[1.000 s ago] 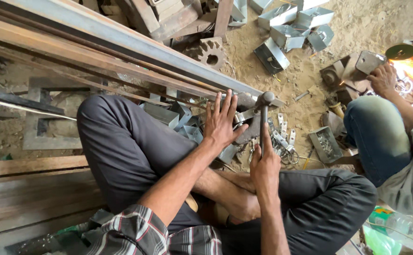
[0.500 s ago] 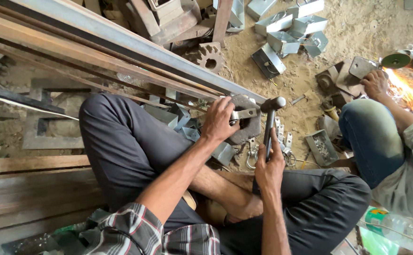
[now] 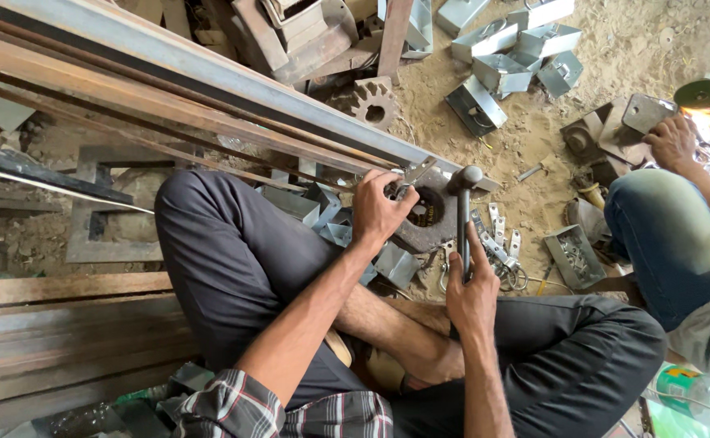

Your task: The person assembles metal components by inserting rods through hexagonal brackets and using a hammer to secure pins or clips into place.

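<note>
The small metal piece (image 3: 416,172) now lies on the round iron block (image 3: 429,217), pinched by the left hand (image 3: 377,212). At three o'clock, the right hand (image 3: 472,292) grips the hammer (image 3: 464,212), lifted since earlier.

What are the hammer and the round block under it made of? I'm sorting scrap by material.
Hammer, in the right hand: dull grey head and shaft, apparently bare steel. Round block, steadied by the left hand: dark, rust-brown, pitted, probably iron or steel, unpainted.

Sandy floor (image 3: 630,49) bearing grey metal brackets (image 3: 501,69) and a gear (image 3: 368,103)
</note>
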